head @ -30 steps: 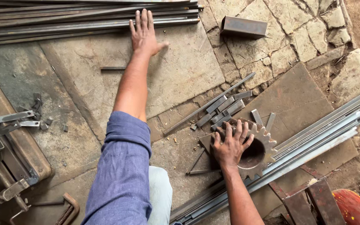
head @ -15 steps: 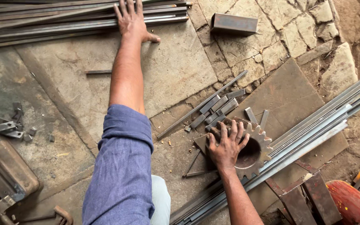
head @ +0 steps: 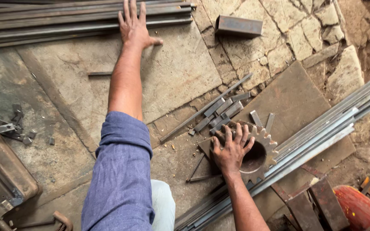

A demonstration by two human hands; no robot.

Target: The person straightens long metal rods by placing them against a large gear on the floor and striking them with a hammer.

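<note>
while your left hand (head: 134, 26) stretches far out with its fingers spread flat, the fingertips lie on the nearest of the long steel bars (head: 65, 21) stacked along the top edge of the stone floor (head: 180, 72); nothing is gripped there, only touched. your right hand (head: 231, 147) rests palm down, fingers fanned open, on the toothed steel ring (head: 264, 156), which lies flat on a dark metal plate (head: 296, 102) close in front of you. judging by this, you are at the reach-and-select step: one hand steadies the ring, the other feels for a bar. to lift a bar you would need to curl the fingers under its edge, since it lies tight against its neighbours.

the bars look like thin flat strip, rusty brown and dull. a second bundle of strips (head: 322, 132), paler and greyer, runs diagonally just beside the ring on its right. the ring is thick, with square teeth and a round hole, its surface dark and rough. short cut pieces of flat bar (head: 221, 109) lie side by side just above the ring, next to one longer thin rod (head: 193, 117). a short length of rectangular tube (head: 238, 25) sits apart near the top. the floor is cracked, gritty stone slabs.
</note>
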